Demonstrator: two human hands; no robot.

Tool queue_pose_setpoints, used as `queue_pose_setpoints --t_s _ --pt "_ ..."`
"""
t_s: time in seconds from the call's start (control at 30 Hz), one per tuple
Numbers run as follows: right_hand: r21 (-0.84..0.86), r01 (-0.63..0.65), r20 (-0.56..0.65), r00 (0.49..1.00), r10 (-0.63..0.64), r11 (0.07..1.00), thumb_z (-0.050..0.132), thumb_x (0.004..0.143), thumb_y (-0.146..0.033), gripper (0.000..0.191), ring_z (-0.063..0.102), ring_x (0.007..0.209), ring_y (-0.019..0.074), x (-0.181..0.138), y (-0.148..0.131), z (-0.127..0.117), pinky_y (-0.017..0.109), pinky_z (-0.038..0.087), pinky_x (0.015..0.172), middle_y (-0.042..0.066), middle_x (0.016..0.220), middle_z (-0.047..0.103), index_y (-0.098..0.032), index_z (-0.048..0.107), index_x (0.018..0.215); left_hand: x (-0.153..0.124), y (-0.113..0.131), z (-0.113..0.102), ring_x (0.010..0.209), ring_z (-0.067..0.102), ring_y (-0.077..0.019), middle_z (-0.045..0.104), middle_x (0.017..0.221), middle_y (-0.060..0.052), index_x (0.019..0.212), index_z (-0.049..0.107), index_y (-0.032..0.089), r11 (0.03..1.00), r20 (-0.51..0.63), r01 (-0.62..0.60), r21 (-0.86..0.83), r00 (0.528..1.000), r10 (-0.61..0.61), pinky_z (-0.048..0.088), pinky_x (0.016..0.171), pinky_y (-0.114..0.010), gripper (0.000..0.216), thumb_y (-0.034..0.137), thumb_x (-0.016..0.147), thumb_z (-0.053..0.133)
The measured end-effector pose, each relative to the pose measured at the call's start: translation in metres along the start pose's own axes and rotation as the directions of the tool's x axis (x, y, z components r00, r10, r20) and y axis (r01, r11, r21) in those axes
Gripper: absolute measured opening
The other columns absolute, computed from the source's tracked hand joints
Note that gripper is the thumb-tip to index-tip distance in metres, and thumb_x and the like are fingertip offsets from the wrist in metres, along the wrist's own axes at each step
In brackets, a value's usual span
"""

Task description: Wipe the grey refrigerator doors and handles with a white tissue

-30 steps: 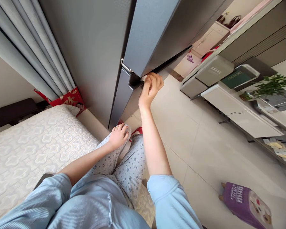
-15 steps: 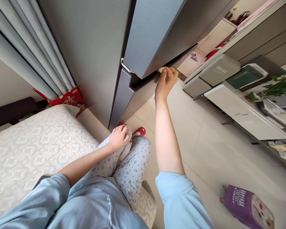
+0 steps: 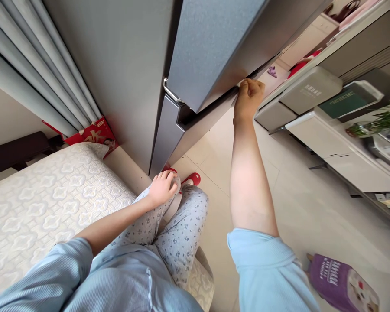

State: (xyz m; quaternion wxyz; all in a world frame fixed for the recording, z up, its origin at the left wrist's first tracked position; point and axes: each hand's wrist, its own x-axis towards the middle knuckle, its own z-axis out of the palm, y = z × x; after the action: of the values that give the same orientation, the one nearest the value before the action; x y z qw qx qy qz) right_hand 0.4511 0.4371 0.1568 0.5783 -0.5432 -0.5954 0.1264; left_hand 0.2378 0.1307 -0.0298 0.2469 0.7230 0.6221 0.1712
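My right hand (image 3: 248,99) is closed in a pinch at the dark gap between the upper refrigerator door (image 3: 211,52) and the lower refrigerator door (image 3: 165,135). A small bit of white shows at its fingertips, too little to name. Both doors are grey, and a metal hinge (image 3: 173,92) sits between them at the side. My left hand (image 3: 163,189) lies flat on my knee, over the patterned trousers (image 3: 182,225), fingers stretched and holding nothing.
At left is a quilted bed (image 3: 61,195), with a red box (image 3: 99,138) and grey curtains (image 3: 61,65) behind it. On the tiled floor to the right stands a purple dog-printed stool (image 3: 334,275). Beyond it is a white cabinet (image 3: 321,134) with bins and a plant.
My right hand has slid to the right and farther away along the gap between the doors. The view has shifted slightly. My left hand stays on the knee.
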Motion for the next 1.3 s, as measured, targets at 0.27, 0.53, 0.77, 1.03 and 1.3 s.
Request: queue_pose_setpoints --t_s 0.27,0.53,0.77,1.03,1.3 --pt "-0.105 -0.141 -0.067 0.989 0.134 0.984 0.055 0.095 -0.008 0.019 0.057 0.109 0.0105 0.009 -0.029 -0.001 0.025 0.04 0.107 0.011 0.116 0.06 -0.009 0.074 0.098 0.004 -0.003 0.003 0.125 0.057 -0.0263 0.062 0.135 -0.006 0.126 0.061 0.023 1.0 -0.019 0.018 -0.015 1.0 -0.018 0.046 0.108 -0.044 0.029 0.026 0.099 0.049" --pt "-0.035 -0.087 -0.025 0.996 0.086 0.996 0.055 0.099 -0.01 0.017 0.052 0.113 0.0139 0.001 -0.017 -0.002 0.03 0.039 0.11 0.012 0.123 0.058 -0.016 0.07 0.095 0.005 0.0 0.0 0.124 0.058 -0.0266 0.062 0.134 -0.007 0.125 0.061 0.022 1.0 -0.01 0.024 0.002 1.0 -0.024 0.047 0.105 -0.043 0.029 0.026 0.099 0.05" --pt "-0.01 0.036 0.038 0.999 -0.036 0.999 0.051 0.101 -0.019 0.017 0.045 0.118 0.0179 -0.006 0.004 0.002 0.035 0.031 0.119 0.008 0.122 0.056 -0.029 0.064 0.096 0.006 -0.001 0.002 0.124 0.058 -0.0264 0.064 0.132 -0.007 0.125 0.061 0.023 1.0 -0.018 0.025 0.014 1.0 -0.025 0.047 0.104 -0.042 0.029 0.026 0.099 0.048" --pt "-0.068 0.095 0.029 0.995 -0.093 0.993 0.046 0.103 -0.039 0.025 0.05 0.124 0.0199 -0.034 -0.006 0.008 0.042 0.037 0.12 0.006 0.117 0.055 -0.027 0.068 0.101 0.004 -0.001 0.003 0.125 0.058 -0.0261 0.063 0.132 -0.007 0.126 0.061 0.023 1.0 -0.031 0.018 0.023 0.999 -0.017 0.047 0.103 -0.042 0.03 0.027 0.1 0.047" --pt "-0.019 0.188 0.003 0.982 -0.188 0.982 0.048 0.103 -0.033 0.026 0.056 0.117 0.0187 -0.057 -0.014 0.014 0.049 0.042 0.117 0.006 0.109 0.051 -0.02 0.07 0.099 -0.001 -0.002 0.004 0.127 0.057 -0.0273 0.061 0.135 -0.009 0.128 0.061 0.022 1.0 -0.039 -0.005 0.011 0.999 0.006 0.047 0.106 -0.043 0.032 0.028 0.101 0.047"
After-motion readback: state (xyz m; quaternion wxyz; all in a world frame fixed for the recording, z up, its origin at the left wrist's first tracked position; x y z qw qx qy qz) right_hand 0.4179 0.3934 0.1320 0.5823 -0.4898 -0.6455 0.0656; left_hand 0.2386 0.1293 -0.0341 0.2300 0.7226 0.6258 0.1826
